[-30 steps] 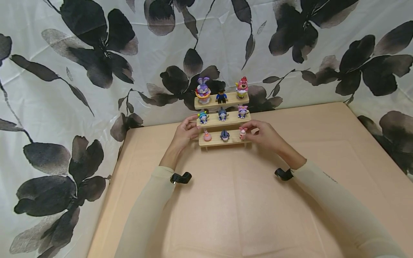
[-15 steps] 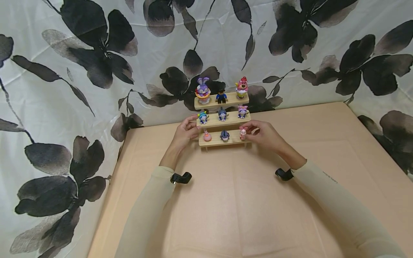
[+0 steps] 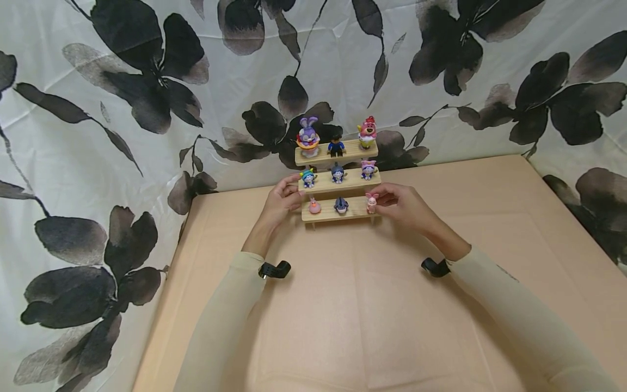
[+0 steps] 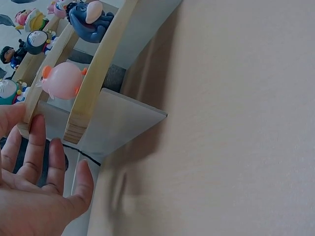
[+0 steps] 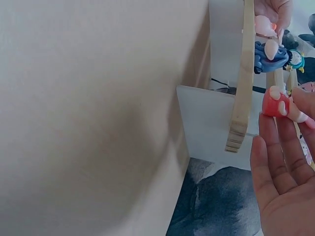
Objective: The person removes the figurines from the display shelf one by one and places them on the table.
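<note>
A three-tier wooden display shelf [image 3: 338,214] bears several small figurines. My left hand [image 3: 281,202] grips the left end of its middle board, the thumb over the wood and fingertips at the end, as the left wrist view shows. With thumb and fingers, my right hand [image 3: 404,204] pinches a pink-eared figurine in red [image 5: 275,102] at the right end of the lowest board. On that board also stand a blue-grey donkey figurine [image 3: 341,205] in the middle and a round pink figurine [image 4: 64,81] at the left.
Three figurines stand on the middle board, among them one with a pink hat [image 3: 368,170]. The top board carries a purple rabbit figurine [image 3: 308,136], a dark-haired figure [image 3: 336,146] and a pink bear figurine [image 3: 367,133]. A floral cloth [image 3: 313,71] hangs close behind the shelf.
My right hand has shifted slightly right, and the pink-eared figurine has moved with it toward the board's end. The left hand and the shelf have stayed put.
</note>
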`<state>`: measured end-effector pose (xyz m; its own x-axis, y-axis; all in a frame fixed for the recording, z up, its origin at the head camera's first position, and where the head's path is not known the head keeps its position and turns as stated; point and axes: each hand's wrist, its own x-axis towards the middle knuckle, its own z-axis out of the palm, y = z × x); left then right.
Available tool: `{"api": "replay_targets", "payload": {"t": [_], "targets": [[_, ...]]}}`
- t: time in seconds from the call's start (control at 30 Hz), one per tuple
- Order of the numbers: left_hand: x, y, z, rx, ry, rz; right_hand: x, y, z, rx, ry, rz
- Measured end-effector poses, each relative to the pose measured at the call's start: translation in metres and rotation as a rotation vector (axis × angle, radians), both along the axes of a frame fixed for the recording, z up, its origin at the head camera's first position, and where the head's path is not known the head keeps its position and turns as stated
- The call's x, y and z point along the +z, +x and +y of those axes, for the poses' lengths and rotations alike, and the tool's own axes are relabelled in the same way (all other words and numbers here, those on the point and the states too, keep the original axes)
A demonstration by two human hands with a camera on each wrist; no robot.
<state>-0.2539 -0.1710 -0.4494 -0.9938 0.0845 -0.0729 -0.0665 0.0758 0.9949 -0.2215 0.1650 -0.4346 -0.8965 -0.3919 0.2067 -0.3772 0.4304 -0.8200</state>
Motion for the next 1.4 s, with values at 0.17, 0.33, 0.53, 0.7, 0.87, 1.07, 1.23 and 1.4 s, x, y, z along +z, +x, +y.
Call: {"api": "replay_targets", "payload": {"t": [0.17, 0.33, 0.53, 0.7, 0.87, 1.07, 1.23, 1.4], "targets": [[0.001, 0.001, -0.001, -0.002, 0.012, -0.007, 0.002, 0.004, 0.001, 0.010, 0.001, -0.004], [0.001, 0.001, -0.001, -0.006, 0.004, -0.006, 0.004, 0.008, 0.002, 0.020, 0.007, -0.003], [0.001, 0.001, -0.001, -0.003, -0.012, -0.008, 0.005, 0.014, 0.004, 0.043, 0.015, 0.004], [0.001, 0.001, -0.001, -0.005, -0.007, -0.014, 0.005, 0.018, 0.005, 0.060, 0.023, -0.020], [0.002, 0.001, -0.001, -0.005, -0.004, -0.019, 0.003, 0.021, 0.007, 0.072, 0.035, -0.048], [0.002, 0.000, -0.001, -0.006, -0.004, -0.020, 0.002, 0.024, 0.009, 0.085, 0.045, -0.053], [0.002, 0.001, 0.000, -0.004, -0.009, -0.015, 0.002, 0.026, 0.008, 0.097, 0.058, -0.052], [0.001, 0.000, 0.000, -0.006, -0.008, -0.011, 0.000, 0.027, 0.008, 0.102, 0.071, -0.055]]}}
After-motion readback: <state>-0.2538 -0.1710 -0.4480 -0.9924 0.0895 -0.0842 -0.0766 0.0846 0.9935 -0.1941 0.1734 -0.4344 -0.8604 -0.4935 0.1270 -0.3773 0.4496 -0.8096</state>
